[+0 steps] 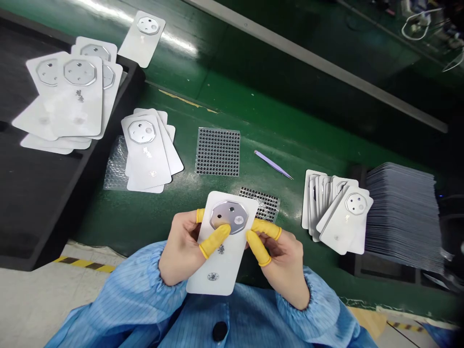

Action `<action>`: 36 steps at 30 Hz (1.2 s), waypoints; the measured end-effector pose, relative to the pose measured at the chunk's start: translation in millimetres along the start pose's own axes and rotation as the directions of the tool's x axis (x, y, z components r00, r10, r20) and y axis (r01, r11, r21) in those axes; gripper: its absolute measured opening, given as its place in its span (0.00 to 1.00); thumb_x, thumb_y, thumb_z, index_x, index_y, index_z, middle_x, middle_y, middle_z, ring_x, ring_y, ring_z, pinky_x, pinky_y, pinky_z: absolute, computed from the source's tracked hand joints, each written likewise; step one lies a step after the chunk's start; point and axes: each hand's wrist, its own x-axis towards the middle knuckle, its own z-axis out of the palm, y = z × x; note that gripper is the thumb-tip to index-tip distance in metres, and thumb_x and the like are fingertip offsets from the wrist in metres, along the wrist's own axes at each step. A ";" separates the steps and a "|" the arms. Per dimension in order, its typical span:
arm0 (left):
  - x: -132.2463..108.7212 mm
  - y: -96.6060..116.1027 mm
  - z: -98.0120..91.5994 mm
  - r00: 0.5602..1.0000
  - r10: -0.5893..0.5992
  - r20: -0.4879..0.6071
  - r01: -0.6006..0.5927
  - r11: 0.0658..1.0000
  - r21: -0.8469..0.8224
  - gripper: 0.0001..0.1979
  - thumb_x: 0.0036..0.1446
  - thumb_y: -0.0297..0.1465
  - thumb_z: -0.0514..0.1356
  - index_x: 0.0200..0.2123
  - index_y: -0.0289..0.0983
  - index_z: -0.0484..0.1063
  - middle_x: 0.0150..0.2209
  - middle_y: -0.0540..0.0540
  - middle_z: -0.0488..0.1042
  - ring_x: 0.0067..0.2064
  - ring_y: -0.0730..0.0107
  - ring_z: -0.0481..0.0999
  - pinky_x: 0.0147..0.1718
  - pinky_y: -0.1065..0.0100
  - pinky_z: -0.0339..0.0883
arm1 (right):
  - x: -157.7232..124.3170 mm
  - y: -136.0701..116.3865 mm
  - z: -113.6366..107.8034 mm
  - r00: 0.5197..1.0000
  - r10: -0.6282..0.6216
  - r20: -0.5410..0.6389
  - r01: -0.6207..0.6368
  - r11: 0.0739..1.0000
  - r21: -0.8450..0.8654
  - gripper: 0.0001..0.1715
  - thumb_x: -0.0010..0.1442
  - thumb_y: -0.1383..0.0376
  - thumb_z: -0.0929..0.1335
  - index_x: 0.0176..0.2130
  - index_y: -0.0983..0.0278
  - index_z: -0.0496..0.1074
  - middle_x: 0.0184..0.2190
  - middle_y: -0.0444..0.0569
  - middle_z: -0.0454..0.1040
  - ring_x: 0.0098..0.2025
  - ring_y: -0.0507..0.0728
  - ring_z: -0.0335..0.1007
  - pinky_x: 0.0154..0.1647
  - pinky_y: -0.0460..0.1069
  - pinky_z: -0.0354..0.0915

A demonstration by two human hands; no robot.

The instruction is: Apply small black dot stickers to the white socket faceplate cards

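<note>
Both hands hold one white phone back cover with an octagonal silver camera plate just above the near table edge. My left hand grips its left side, the yellow-cotted thumb pressing on the camera plate. My right hand pinches the right edge with yellow-cotted fingertips. Both wrists are in blue striped sleeves.
On the green bench lie a fanned pile of covers, a perforated parts sheet, a second sheet behind the held cover, purple tweezers, a row of covers by a grey stack. A black tray at left carries more covers.
</note>
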 end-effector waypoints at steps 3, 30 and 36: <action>15.2 -6.2 -21.4 0.999 -0.028 0.041 0.021 0.987 0.159 0.14 0.43 0.37 0.69 0.29 0.32 0.76 0.25 0.45 0.79 0.24 0.65 0.77 0.21 0.69 0.72 | 26.7 16.3 -14.8 0.991 -0.136 0.016 0.134 0.945 -0.298 0.14 0.61 0.68 0.66 0.48 0.61 0.71 0.39 0.49 0.76 0.42 0.55 0.74 0.42 0.51 0.73; 14.4 -75.3 -89.1 0.637 0.666 0.389 -0.531 0.013 0.847 0.17 0.54 0.21 0.59 0.48 0.28 0.66 0.53 0.24 0.70 0.57 0.43 0.67 0.46 0.49 0.70 | -5.0 39.6 31.1 0.863 -0.023 0.505 0.402 0.637 -0.658 0.28 0.57 0.79 0.56 0.53 0.61 0.66 0.45 0.55 0.69 0.46 0.59 0.69 0.45 0.53 0.72; 13.2 -76.4 -88.3 0.646 0.665 0.376 -0.523 0.026 0.852 0.16 0.52 0.20 0.61 0.45 0.26 0.67 0.52 0.24 0.71 0.57 0.43 0.67 0.47 0.50 0.69 | 4.5 37.3 33.9 0.838 -0.012 0.546 0.461 0.551 -0.695 0.27 0.57 0.80 0.55 0.52 0.66 0.67 0.45 0.58 0.64 0.46 0.59 0.65 0.42 0.53 0.73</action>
